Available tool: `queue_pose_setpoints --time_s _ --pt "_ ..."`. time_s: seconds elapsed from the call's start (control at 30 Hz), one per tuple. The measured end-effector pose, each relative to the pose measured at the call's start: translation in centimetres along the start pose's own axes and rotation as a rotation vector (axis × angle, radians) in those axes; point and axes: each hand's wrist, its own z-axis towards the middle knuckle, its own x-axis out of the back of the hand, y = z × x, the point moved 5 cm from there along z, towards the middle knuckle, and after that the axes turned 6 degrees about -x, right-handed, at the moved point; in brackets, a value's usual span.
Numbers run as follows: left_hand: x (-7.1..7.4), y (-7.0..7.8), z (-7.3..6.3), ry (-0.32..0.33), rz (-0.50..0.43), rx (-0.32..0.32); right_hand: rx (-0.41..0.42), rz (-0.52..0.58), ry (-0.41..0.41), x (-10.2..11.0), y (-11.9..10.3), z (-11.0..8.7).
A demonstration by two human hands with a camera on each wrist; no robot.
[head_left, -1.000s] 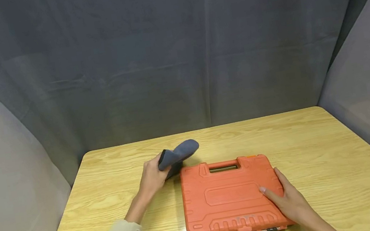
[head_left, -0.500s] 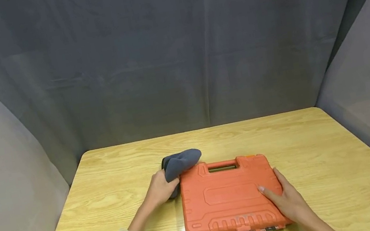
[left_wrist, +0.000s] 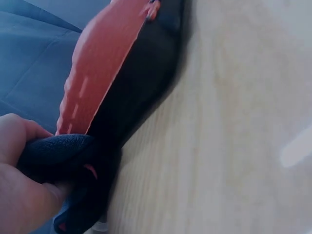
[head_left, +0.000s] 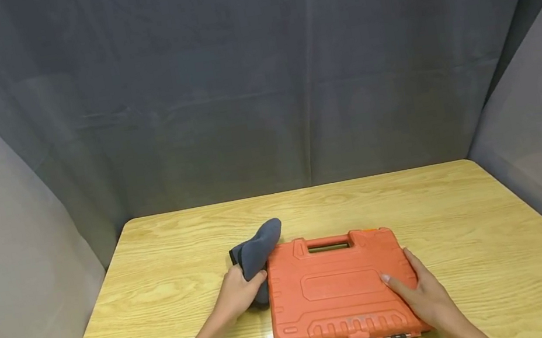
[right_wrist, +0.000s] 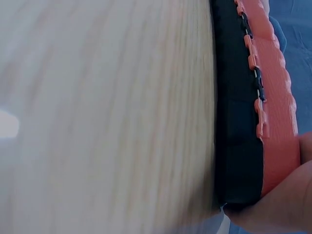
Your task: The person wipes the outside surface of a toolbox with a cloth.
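Observation:
A red plastic tool case point(head_left: 343, 287) with a black lower half lies flat on the table, its carry handle on the far side. Along its left edge, my left hand point(head_left: 237, 292) grips a folded dark grey-blue piece of fabric point(head_left: 262, 247) with black parts. The left wrist view shows this fabric point(left_wrist: 58, 148) bunched between thumb and fingers against the case's side, with small pink-red marks on it. My right hand point(head_left: 426, 295) holds the case's right edge, thumb on the lid and fingers down the side. In the right wrist view its fingers point(right_wrist: 278, 207) wrap the case's corner.
The wood-grain table point(head_left: 498, 227) extends on both sides of the case. A dark grey curtain point(head_left: 206, 96) hangs behind the table, with pale panels point(head_left: 2, 253) to left and right. Black latches or hinges point(right_wrist: 258, 83) line the case's near edge.
My left hand has come nearer and down along the case's left edge with the fabric, which now stands more upright. The right hand and the case have stayed in place.

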Motion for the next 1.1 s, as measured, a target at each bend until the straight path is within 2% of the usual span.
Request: queue_pose_setpoints --time_s 0.5,0.83,0.93,1.1 --pt "-0.1 0.8 -3.4 -0.037 -0.030 0.047 0.017 0.018 -0.001 -0.3 -0.3 0.0" --pt "-0.3 1.1 -6.0 -0.055 -0.055 0.060 -0.011 0.008 -0.012 -0.4 -0.5 0.5" --pt "-0.4 1.2 -6.8 -0.062 -0.054 0.055 -0.024 0.035 -0.024 -0.6 -0.4 0.6" --pt "-0.3 1.1 -7.7 -0.065 -0.062 0.092 -0.015 0.065 -0.010 -0.8 -0.4 0.4"
